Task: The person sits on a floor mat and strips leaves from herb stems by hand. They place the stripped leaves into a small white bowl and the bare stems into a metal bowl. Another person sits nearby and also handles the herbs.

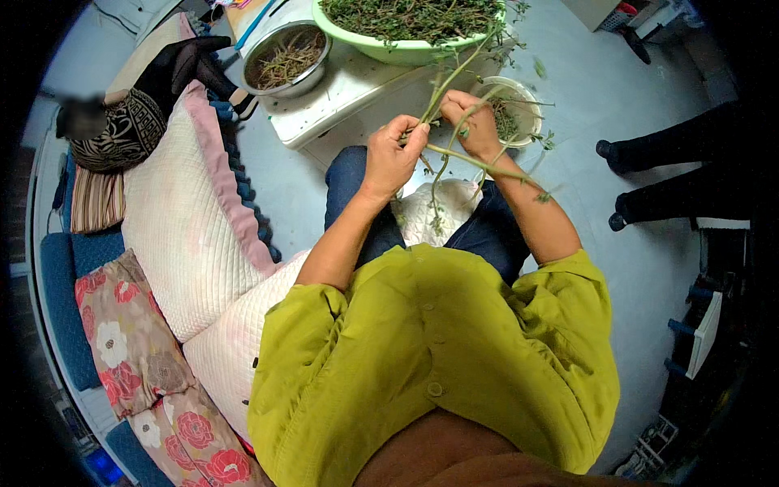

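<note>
Long green leafy plant stems (451, 82) run up from between my hands toward a large basin, and several more droop and cross over my right forearm. My left hand (392, 155) pinches the stems between thumb and forefinger. Close beside it, my right hand (478, 126) is curled at the same bunch, its fingertips partly hidden. A light green plastic basin (401, 53) heaped with leafy stems (408, 18) stands beyond my hands. Just past my right hand is a pale bucket (534, 100) with plant pieces inside.
A metal bowl (304, 82) of brownish stems shares the white table (304, 125) with the basin. At left, a person (137, 122) sits on a sofa with a quilted cover (176, 213) and floral cushions (115, 329). Another person's dark-clothed legs (675, 143) are at right.
</note>
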### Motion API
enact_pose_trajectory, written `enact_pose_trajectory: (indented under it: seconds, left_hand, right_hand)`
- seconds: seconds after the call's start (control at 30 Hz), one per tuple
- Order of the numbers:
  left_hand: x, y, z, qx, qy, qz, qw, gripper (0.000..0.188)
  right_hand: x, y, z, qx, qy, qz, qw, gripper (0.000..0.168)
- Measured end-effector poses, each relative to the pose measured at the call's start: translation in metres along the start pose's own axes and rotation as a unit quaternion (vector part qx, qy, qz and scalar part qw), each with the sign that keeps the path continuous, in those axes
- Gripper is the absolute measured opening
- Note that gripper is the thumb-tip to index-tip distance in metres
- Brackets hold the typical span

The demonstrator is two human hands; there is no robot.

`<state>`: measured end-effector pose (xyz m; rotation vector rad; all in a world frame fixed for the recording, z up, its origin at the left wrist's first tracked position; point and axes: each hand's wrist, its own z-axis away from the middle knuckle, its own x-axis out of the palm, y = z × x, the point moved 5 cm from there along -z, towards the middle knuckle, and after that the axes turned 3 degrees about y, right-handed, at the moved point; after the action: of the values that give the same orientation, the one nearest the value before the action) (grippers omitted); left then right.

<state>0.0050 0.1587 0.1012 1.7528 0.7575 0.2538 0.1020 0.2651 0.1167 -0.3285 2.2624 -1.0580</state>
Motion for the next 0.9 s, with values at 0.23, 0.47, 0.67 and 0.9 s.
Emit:
enact_pose_trajectory:
  seconds: [0.23,0.47,0.67,0.9]
  left_hand:
    - [0.013,-0.003,-0.007,-0.077,0.03,0.098,0.992,0.017]
    - [-0.013,0.002,-0.01,-0.1,-0.027,0.188,0.977,0.015]
    - [-0.044,-0.007,-0.01,-0.123,-0.06,0.235,0.962,0.014]
    - [-0.088,0.002,-0.002,-0.077,-0.025,0.088,0.993,0.013]
  right_hand:
    - [-0.012,0.126,-0.003,0.337,0.242,-0.562,0.716,0.019]
    - [-0.134,0.236,-0.01,0.34,0.226,-0.027,0.913,0.031]
    - [-0.153,0.182,-0.029,0.199,0.176,0.358,0.895,0.042]
    - [-0.019,-0.016,-0.075,0.198,-0.067,-0.211,0.955,0.025]
